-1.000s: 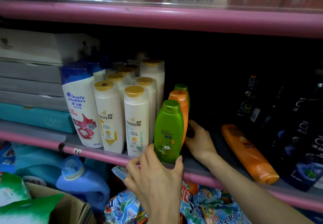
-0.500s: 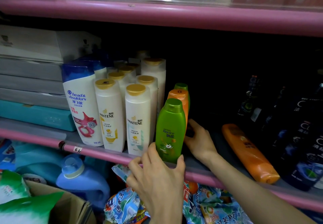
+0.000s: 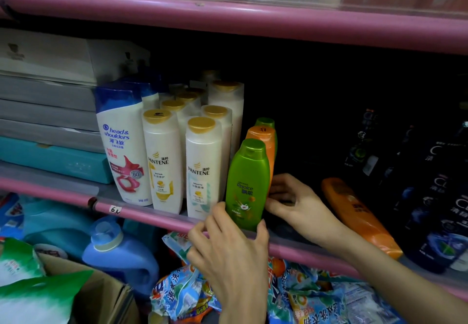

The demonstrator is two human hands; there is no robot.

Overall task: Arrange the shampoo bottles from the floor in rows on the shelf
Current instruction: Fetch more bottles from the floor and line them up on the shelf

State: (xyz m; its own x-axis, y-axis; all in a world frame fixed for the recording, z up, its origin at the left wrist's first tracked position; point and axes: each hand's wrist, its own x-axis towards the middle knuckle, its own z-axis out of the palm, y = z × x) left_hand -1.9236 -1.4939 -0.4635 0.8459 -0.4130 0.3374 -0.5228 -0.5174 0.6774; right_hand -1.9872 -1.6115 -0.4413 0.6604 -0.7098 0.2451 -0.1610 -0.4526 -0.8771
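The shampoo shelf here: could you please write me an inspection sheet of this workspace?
Surface: pink-edged shelf, price tag on its front rail.
Job's things: green bottle upright at the front edge; orange bottle and another green one behind it in a row; white bottles and a blue-capped bottle upright to the left; one orange bottle lying down on the right.
Clutter: stacked boxes far left, dark bottles far right.
Grippers: left hand around the green bottle's base; right hand beside it, holding nothing visible.
Cables: nothing seen.
Surroundings: blue jug, packets and a cardboard box below.
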